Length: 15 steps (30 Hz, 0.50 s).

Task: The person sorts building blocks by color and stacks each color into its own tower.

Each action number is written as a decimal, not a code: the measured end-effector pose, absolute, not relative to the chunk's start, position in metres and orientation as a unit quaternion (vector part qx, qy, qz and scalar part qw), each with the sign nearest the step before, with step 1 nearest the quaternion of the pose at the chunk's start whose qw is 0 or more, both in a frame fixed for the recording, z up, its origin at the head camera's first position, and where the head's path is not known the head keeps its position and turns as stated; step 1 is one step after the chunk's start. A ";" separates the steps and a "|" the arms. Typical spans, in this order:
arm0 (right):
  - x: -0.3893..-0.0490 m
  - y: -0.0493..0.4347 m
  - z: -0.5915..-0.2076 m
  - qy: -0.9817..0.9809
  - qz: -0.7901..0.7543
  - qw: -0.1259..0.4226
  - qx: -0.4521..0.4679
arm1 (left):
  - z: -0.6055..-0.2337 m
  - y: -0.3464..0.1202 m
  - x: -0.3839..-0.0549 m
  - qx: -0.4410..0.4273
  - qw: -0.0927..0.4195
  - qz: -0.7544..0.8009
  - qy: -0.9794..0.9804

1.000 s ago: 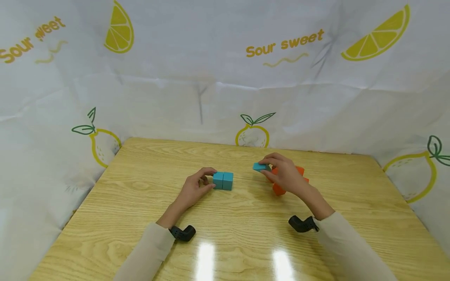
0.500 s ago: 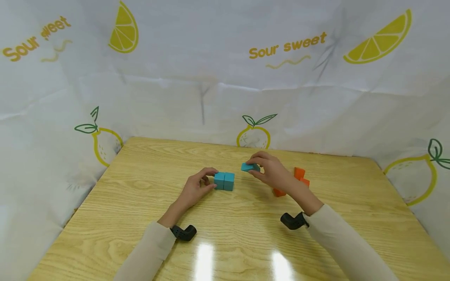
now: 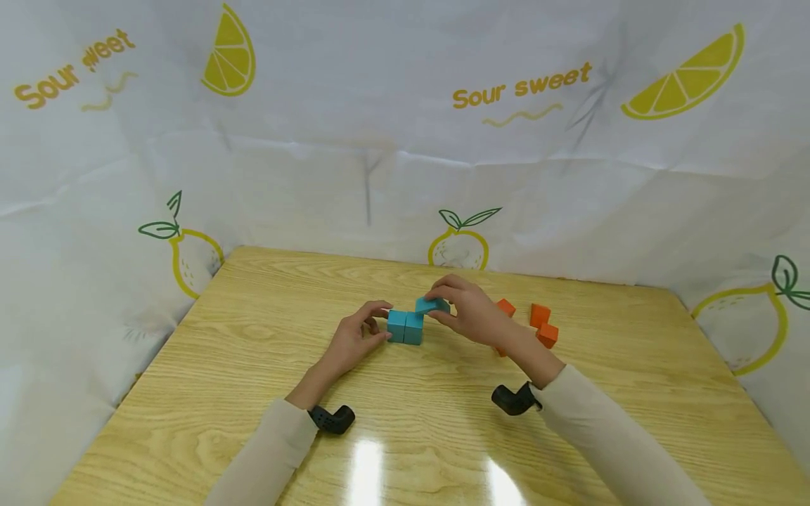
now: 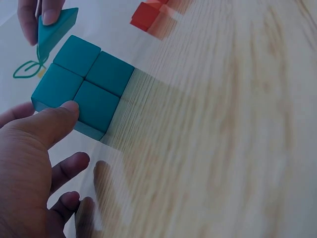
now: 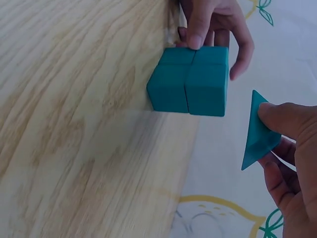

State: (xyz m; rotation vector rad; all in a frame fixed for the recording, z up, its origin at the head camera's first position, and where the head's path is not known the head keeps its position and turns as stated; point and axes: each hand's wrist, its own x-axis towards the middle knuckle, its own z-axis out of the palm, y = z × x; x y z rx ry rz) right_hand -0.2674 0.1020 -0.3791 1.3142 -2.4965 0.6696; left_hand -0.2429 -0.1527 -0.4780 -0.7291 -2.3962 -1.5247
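Several blue cubes stand together as a two-by-two block [image 4: 81,89] on the table, two of their tops showing in the head view. With thumb and index finger, my left hand [image 3: 349,341] pinches the block at its left side; its other fingers are loosely bent. Between its thumb and fingers my right hand [image 3: 471,313] holds a blue triangular block [image 5: 258,134]. In the head view that piece is raised just beside the upper right of the cubes. The right wrist view has it apart from them.
Several orange blocks lie to the right, among them a cube [image 3: 547,335] and a wedge-like piece [image 3: 540,314]; some are partly behind my right hand. A white lemon-print cloth [image 3: 304,183] hangs behind the wooden table [image 3: 405,436].
My right hand has moved left with the blue triangular block, from beside the orange blocks to beside the blue cubes. More orange blocks show now. The left hand keeps its place.
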 end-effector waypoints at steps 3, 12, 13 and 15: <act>-0.267 0.095 -0.380 -0.854 0.227 0.109 0.455 | -0.479 -0.153 -0.243 -0.244 0.103 -0.517 -0.814; -0.264 0.077 -0.384 -0.857 0.213 0.071 0.463 | -0.475 -0.150 -0.240 -0.249 0.111 -0.525 -0.806; -0.264 0.076 -0.385 -0.856 0.212 0.070 0.465 | -0.471 -0.149 -0.237 -0.251 0.111 -0.524 -0.806; -0.263 0.073 -0.386 -0.855 0.211 0.067 0.469 | -0.460 -0.148 -0.230 -0.253 0.105 -0.523 -0.807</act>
